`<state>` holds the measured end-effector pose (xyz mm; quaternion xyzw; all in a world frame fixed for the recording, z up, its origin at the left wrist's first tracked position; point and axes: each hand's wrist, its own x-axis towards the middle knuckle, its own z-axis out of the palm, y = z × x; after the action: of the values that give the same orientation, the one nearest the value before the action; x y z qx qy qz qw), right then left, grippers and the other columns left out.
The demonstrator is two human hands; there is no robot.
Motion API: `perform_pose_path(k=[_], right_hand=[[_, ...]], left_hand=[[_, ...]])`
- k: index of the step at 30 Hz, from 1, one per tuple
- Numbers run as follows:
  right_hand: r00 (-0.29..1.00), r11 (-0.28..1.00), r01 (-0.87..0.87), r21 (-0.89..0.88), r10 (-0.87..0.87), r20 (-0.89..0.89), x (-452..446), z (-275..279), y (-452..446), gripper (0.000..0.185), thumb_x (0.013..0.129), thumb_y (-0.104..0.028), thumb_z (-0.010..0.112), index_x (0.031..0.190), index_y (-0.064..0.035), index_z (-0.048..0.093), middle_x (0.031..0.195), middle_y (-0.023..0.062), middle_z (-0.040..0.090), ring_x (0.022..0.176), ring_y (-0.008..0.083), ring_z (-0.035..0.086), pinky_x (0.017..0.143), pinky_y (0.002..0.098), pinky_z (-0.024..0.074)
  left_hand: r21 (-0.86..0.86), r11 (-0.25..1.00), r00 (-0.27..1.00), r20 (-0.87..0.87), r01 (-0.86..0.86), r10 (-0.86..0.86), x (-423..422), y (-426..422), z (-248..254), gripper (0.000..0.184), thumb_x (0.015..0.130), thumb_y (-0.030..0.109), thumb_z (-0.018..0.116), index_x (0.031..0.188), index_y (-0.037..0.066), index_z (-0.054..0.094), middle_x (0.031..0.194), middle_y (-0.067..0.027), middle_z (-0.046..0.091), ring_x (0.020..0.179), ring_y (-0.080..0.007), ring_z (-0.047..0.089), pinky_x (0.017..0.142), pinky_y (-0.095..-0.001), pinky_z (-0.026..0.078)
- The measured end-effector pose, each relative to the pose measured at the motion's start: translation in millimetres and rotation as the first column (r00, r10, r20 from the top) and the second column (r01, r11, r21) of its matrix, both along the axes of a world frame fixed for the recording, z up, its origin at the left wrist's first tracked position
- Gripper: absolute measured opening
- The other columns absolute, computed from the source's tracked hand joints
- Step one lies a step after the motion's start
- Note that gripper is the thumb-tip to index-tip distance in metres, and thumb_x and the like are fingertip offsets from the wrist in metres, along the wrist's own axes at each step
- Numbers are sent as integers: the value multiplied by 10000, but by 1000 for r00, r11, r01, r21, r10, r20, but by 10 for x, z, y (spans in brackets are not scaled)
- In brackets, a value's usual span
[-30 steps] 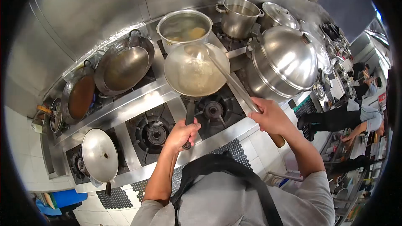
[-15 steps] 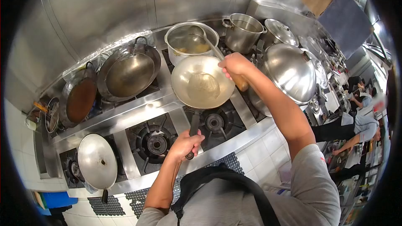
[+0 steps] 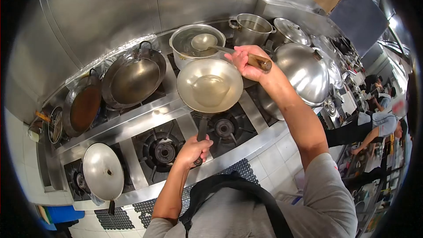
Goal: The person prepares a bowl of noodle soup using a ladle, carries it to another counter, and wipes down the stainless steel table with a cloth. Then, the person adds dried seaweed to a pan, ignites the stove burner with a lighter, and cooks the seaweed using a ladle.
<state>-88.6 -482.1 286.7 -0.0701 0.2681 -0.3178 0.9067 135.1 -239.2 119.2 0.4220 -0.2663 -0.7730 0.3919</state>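
Though crowded, stove [image 3: 154, 113] beside wall [image 3: 105, 13]

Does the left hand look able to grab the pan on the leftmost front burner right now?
Probably not yet: the left hand is closed around the handle of the held pan, so it would likely have to let go first. Nothing visible blocks the way to the front-left pan.

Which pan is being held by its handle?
The pale frying pan in front of the big open pot: the left hand grips its black handle. No hand touches the two dark woks or the other pale pan.
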Motion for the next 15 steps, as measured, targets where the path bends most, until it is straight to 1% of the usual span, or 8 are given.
perform_pose_path(k=[1,4,7,10,11,14,15], right_hand=[[1000,1000,-2,11,2,19,-45,2,20,464,1010,-89,548,1373,97,327,718,-5,538,541,102,577,479,203,549],[991,996,-49,79,39,126,-217,-5,161,441,1042,-159,501,1406,20,329,752,35,553,541,137,585,452,232,541],[989,996,-51,74,40,143,-399,48,521,453,1060,-192,475,1442,-2,322,764,46,561,547,133,579,436,238,523],[989,996,-77,45,71,129,-605,25,877,465,1013,-126,567,1418,3,379,777,17,575,536,82,556,441,201,489],[990,996,-72,59,64,124,-658,34,1015,467,1008,-136,578,1407,18,389,780,18,579,539,73,549,433,195,473],[995,997,-73,-1,73,63,-836,-55,1316,451,1006,-149,586,1378,41,415,781,13,583,545,67,547,423,190,453],[997,998,-69,-10,69,23,-889,-111,1386,410,1012,-159,575,1338,58,453,775,2,577,544,61,529,416,190,441]], left_hand=[[7,1000,1000,-5,-3,3,-7,6,10,157,928,94,656,973,79,507,606,30,455,443,-85,423,411,-271,383],[-5,1000,1000,-4,-26,26,-40,5,-21,161,924,94,658,967,76,504,611,28,451,439,-80,420,403,-264,386],[-16,999,999,7,-51,51,-82,2,11,165,919,96,662,965,77,505,617,27,448,434,-80,419,401,-260,390],[-4,999,999,-20,-33,33,-94,-9,35,157,910,86,654,971,88,510,635,35,466,449,-84,436,413,-273,398],[0,999,999,-15,-39,39,-107,-7,58,161,906,83,654,982,81,512,638,36,466,448,-84,439,411,-272,401],[-13,998,999,-5,-54,54,-136,-4,60,167,903,84,657,984,75,512,639,36,468,445,-86,442,407,-273,401],[-3,999,999,-15,-52,52,-145,-6,66,170,900,85,660,980,74,510,639,37,466,443,-85,443,404,-275,400]])
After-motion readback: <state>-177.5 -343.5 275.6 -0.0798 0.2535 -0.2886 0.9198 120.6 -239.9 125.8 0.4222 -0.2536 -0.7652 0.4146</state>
